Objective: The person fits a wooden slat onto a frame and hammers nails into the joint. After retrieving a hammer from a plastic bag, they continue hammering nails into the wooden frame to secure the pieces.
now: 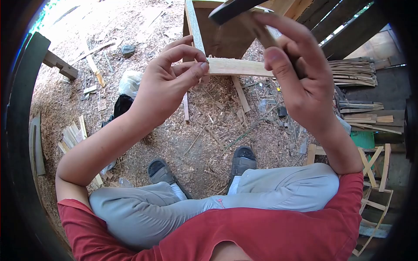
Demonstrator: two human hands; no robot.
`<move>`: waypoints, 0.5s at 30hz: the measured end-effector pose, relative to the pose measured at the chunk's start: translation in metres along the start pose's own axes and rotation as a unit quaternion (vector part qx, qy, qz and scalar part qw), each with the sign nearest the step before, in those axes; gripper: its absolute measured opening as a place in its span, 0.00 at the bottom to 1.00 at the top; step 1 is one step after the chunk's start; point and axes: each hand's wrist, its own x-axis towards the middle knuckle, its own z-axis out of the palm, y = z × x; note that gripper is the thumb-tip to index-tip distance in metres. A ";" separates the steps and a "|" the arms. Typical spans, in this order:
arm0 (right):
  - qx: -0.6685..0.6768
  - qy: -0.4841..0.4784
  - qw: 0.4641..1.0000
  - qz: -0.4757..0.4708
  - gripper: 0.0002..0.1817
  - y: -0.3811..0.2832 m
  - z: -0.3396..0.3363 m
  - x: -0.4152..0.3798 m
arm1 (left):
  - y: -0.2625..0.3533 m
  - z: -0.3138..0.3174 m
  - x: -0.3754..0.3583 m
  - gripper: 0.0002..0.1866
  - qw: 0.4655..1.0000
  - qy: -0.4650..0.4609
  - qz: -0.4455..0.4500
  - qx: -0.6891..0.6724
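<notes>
My right hand (305, 74) is wrapped round the handle of a hammer (233, 11), raised at the top of the view with its dark head pointing left. At the left end of a pale wooden slat (239, 67), my left hand (167, 82) pinches thumb and forefinger together. Whatever lies between those fingertips is too small to make out. The slat runs crosswise and meets an upright wooden strip (194, 28) near my left fingers. Behind the slat stands a wooden box-like frame (226, 37). My right hand partly covers the slat's right end.
Wood shavings and offcuts cover the ground (191, 143). Bundled thin slats (355, 71) are stacked at the right, above small wooden frames (374, 174). A dark post (21, 108) rises at the left. A white plastic bag (129, 82) lies beyond my left forearm.
</notes>
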 end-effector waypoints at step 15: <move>-0.098 -0.122 0.987 0.030 0.21 0.006 -0.002 -0.002 | -0.008 -0.004 -0.002 0.09 0.999 -0.020 0.028 -0.016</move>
